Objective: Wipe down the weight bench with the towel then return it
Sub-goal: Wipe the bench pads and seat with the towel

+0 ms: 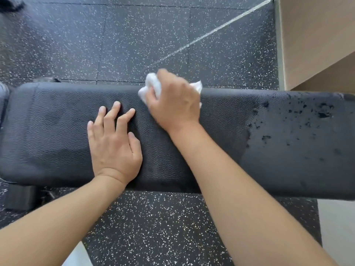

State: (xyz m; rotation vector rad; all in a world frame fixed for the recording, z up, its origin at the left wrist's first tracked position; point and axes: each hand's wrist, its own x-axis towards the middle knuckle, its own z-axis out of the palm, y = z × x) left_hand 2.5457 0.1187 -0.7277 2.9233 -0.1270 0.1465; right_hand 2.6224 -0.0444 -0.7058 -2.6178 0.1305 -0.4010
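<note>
Right hand (pixel 172 98) is motion-blurred; its fingertips are buried in the white towel (pixel 153 85), so grip detail can't be read. Most of the towel is hidden under that hand, only bits showing at far side & right. Weight bench (pixel 249 131) pad is cut by the right frame edge, left end nearly at the left edge; frame underneath is mostly hidden, just a dark foot (pixel 21 196) at lower left, unclear. Both forearms run off the bottom edge. Dark blurred object (pixel 11 4) at top-left corner, cut off, unidentifiable. Brown panel (pixel 317 35) at top right is cropped.
</note>
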